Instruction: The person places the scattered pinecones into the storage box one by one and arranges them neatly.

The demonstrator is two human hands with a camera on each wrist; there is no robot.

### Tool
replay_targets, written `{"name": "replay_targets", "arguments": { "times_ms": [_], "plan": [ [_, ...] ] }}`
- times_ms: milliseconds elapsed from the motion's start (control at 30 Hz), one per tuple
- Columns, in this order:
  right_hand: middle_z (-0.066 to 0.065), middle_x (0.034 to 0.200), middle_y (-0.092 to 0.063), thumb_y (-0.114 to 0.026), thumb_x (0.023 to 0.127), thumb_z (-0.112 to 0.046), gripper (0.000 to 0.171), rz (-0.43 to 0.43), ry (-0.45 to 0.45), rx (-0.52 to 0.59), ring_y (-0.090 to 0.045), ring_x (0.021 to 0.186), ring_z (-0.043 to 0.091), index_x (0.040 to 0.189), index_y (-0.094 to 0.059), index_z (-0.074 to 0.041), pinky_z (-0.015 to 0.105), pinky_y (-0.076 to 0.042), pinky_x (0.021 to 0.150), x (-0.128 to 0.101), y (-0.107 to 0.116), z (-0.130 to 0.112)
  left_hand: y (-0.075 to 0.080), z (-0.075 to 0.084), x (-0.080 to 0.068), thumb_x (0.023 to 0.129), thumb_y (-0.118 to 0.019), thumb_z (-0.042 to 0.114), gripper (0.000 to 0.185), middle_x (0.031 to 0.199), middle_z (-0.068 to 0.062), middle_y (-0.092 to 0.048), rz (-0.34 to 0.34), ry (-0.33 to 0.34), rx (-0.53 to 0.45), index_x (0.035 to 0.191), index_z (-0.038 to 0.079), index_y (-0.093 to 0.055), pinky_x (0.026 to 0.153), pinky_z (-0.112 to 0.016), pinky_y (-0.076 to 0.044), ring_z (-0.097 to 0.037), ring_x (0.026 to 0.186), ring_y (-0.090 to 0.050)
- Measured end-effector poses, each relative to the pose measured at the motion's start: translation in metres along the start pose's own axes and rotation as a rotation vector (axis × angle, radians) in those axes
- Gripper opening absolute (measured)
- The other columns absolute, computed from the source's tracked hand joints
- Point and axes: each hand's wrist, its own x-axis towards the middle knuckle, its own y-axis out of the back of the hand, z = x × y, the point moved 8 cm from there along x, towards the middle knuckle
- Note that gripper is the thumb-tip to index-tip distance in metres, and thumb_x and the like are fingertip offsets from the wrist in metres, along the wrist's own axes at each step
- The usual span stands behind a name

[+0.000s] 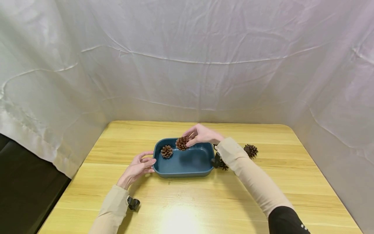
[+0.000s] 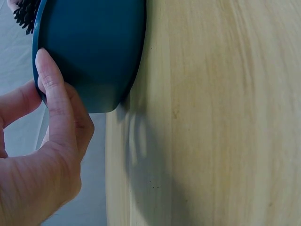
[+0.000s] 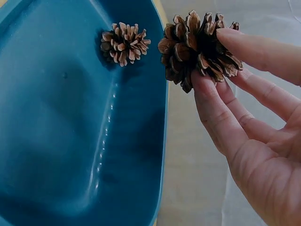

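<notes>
A blue rectangular dish (image 1: 184,175) with rounded corners sits on the wooden table. My left hand (image 1: 140,165) is at its left end; in the left wrist view, thumb and fingers (image 2: 55,101) pinch the rim. Over the far side of the dish, my right hand (image 1: 201,134) holds a brown pine cone (image 1: 181,143) between thumb and fingertips. The right wrist view has this pine cone (image 3: 181,52) raised near the rim, its scales spread. Another pine cone (image 1: 167,151) lies inside the dish toward the left end.
To the right of the dish, one dark pine cone (image 1: 250,150) lies on the table (image 1: 263,188). Another (image 1: 224,166) is partly hidden under my right forearm. Pale fabric (image 1: 198,81) hangs behind the table and along both sides.
</notes>
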Motion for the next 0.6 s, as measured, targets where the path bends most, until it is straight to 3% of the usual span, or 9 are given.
{"name": "replay_targets", "arguments": {
  "times_ms": [167,333,600],
  "plan": [
    [0.020,0.116,-0.071,-0.074,0.086,0.002,0.042,-0.021,0.015,0.023,-0.068,0.091,0.012,0.127,-0.065,0.005,0.029,-0.062,0.084,0.004,-0.006,0.000,0.000,0.001,0.001,0.101,-0.055,0.002,0.059,0.098,0.000,-0.063,-0.008,-0.001,0.004,0.149,-0.010,-0.023,0.068,-0.020,-0.061,-0.006,0.071,-0.061],
    [0.010,0.097,-0.071,-0.072,0.085,0.007,0.033,-0.047,0.006,0.001,-0.065,0.085,0.010,0.118,-0.068,0.007,0.024,-0.061,0.080,0.010,-0.022,0.008,0.000,0.001,0.000,0.101,-0.054,0.002,0.059,0.099,0.000,-0.063,-0.007,0.005,0.005,0.149,-0.009,-0.023,0.069,-0.020,-0.061,-0.006,0.071,-0.061],
    [0.006,0.095,-0.071,-0.072,0.085,0.009,0.034,-0.019,-0.001,0.132,-0.065,0.085,0.010,0.118,-0.067,0.010,0.030,-0.062,0.086,0.017,-0.035,0.015,0.000,0.001,-0.001,0.101,-0.055,0.002,0.059,0.099,0.000,-0.063,-0.006,0.003,0.005,0.150,-0.009,-0.023,0.069,-0.020,-0.061,-0.006,0.071,-0.062]
  ]
}}
